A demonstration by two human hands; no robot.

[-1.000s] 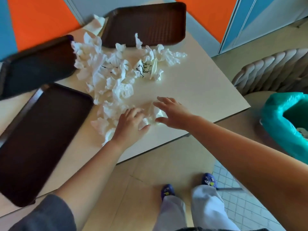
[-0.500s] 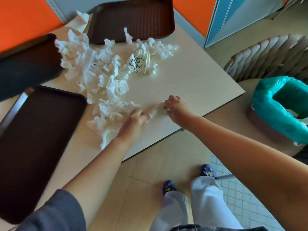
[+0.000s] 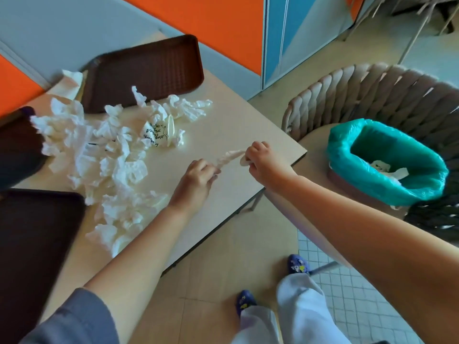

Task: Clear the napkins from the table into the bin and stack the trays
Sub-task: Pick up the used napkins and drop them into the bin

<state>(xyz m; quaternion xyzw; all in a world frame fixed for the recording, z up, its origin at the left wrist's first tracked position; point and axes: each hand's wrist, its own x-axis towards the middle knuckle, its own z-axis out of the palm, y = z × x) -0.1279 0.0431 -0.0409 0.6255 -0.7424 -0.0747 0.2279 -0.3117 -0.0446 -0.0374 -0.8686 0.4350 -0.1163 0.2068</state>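
Both hands, left hand (image 3: 196, 176) and right hand (image 3: 260, 158), pinched one twisted white paper napkin (image 3: 229, 157) stretched between their fingers (image 3: 248, 155) above the beige desk (image 3: 223, 125).

Grey sleeve (image 3: 74, 321), pale trousers (image 3: 295, 311), seemingly blue clogs (image 3: 298, 265)

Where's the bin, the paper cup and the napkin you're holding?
bin (image 3: 347, 155): head view, green liner rim.
paper cup (image 3: 155, 135): head view, printed side.
napkin (image 3: 229, 156): head view, middle, between both hands.
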